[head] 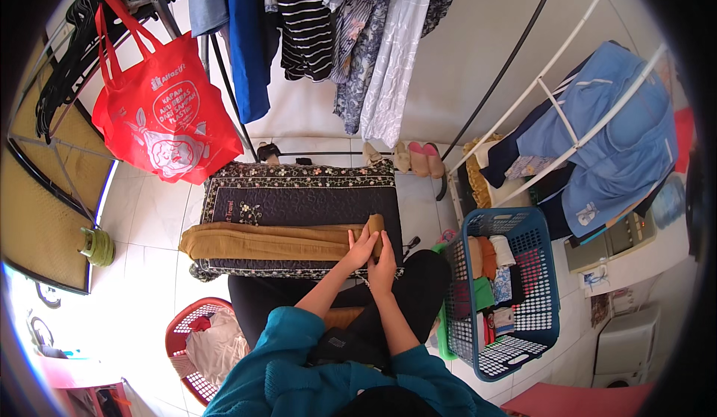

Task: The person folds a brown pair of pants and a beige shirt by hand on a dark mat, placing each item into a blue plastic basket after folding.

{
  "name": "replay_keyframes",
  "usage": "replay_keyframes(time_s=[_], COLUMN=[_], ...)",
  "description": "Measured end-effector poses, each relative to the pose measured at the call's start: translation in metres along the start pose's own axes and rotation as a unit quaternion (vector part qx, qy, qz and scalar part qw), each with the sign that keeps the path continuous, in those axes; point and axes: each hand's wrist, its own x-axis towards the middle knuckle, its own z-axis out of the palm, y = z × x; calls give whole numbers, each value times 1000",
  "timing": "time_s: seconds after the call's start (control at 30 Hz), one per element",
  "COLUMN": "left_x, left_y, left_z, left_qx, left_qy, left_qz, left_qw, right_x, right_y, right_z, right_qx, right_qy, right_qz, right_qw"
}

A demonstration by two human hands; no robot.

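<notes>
A mustard-brown cloth (pixel 269 242) lies as a long folded strip across a dark quilted pad (pixel 302 204) with a floral border. Its right end is wound into a small roll. My left hand (pixel 361 249) rests on the strip beside the roll, its fingertips against the roll's left side. With thumb and fingers around its lower right side, my right hand (pixel 383 266) grips the roll. The pad's underside and whatever supports it are hidden.
At the right stands a blue plastic basket (pixel 484 294) with rolled clothes. A red basket (pixel 182 319) holding crumpled cloth is at lower left. Hanging clothes (pixel 305 25), a red tote bag (pixel 168 109) and a white rack (pixel 560 109) surround the pad.
</notes>
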Motion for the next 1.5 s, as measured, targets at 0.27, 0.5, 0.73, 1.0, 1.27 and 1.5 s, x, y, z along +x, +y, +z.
replay_keyframes(time_s=[0.27,0.5,0.73,1.0,1.27,1.5], left_x=[-34,-42,-47,-26,-13,-12], left_y=[9,0,-5,-1,-10,-16], left_z=[-10,-11,-12,17,7,-7], left_qx=[229,412,426,385,165,-97], left_qy=[167,184,226,125,35,91], left_qz=[163,123,70,129,93,30], left_qw=[945,884,873,905,981,991], right_x=[-1,20,18,25,16,3], right_y=[-10,61,37,64,12,-26], right_z=[7,8,22,-12,-14,5], right_qx=[-96,177,83,146,47,-105], right_qy=[-119,-111,-82,-44,-8,4], right_qz=[-82,68,140,233,80,-21], right_qw=[985,975,983,961,996,994])
